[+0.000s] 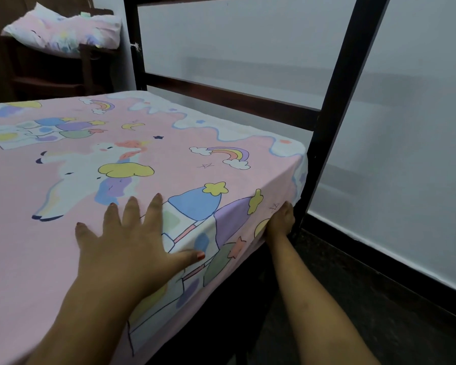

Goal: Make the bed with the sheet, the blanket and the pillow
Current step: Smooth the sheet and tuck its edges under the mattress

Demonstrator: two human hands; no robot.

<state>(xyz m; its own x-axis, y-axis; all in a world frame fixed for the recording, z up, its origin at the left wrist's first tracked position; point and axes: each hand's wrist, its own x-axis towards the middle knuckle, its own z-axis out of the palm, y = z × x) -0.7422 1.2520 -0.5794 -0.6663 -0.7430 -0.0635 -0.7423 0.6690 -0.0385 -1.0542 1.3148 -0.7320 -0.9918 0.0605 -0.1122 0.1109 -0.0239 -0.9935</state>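
The sheet point(169, 159) lies over the bed point(221, 96). My left hand point(132, 246) rests flat on top near the front edge. My right hand point(281, 219) is against the sheet's side, further right, beside the corner post point(327, 122). The pillow point(63, 32) sits on a chair point(87, 64) behind the bed, far left.

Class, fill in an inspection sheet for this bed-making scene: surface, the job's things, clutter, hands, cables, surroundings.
Surface: sheet lies smooth over the bed top and hangs over the near side.
Job's things: pillow sits on a dark stand beyond the bed; blanket not seen.
Clutter: nothing seen.
Hands: left hand flat on the sheet; right hand at the sheet's side edge near the corner, grip hidden.
Cables: nothing seen.
Surroundings: dark bed frame, pale wall, dark floor.
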